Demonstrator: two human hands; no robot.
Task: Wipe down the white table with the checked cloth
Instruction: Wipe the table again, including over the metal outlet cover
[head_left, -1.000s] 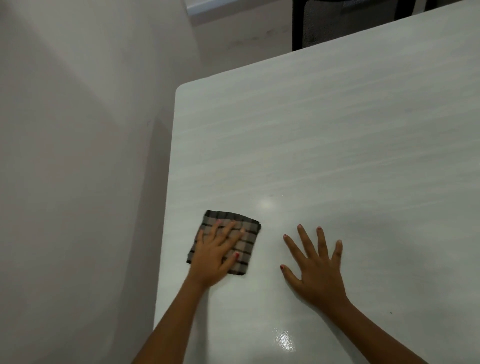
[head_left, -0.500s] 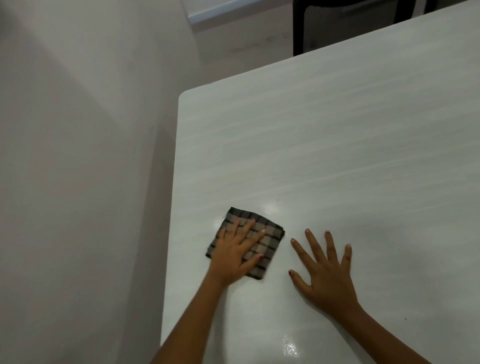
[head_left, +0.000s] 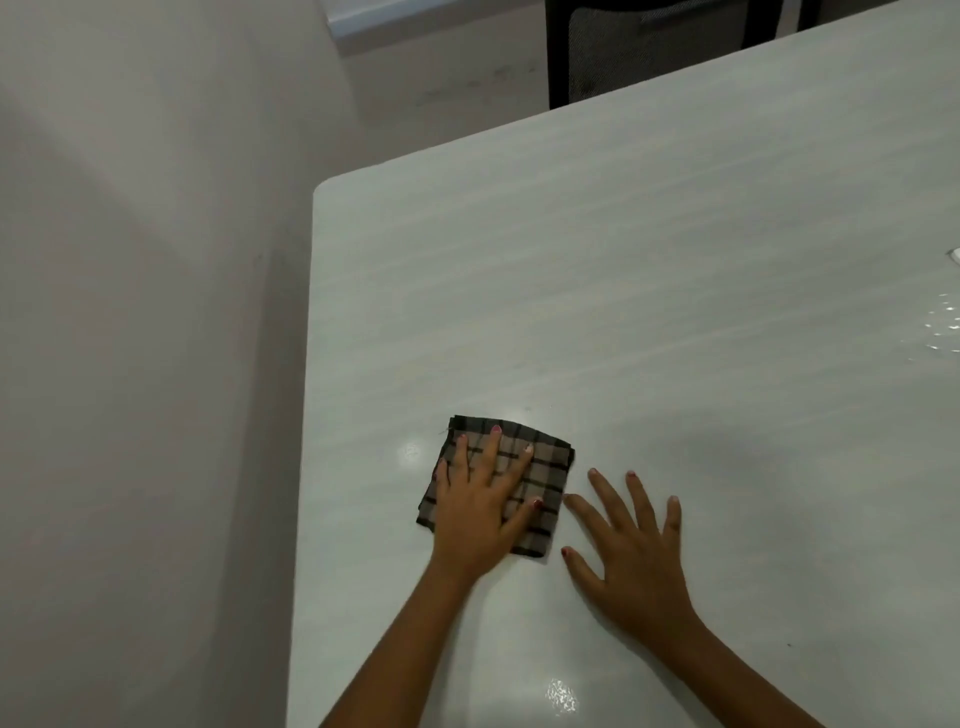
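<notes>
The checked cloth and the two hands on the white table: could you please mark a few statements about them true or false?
1. The left hand lies flat on the checked cloth. True.
2. The right hand also rests on the cloth. False: it lies spread on the bare white table, just right of the cloth.
3. The cloth is crumpled into a ball. False: it lies flat, folded into a rough square.
4. The cloth sits nearer the table's left edge than its right. True.
5. A dark chair stands beyond the far edge of the table. True.
6. The cloth hangs over the table's edge. False: it lies wholly on the tabletop.
</notes>
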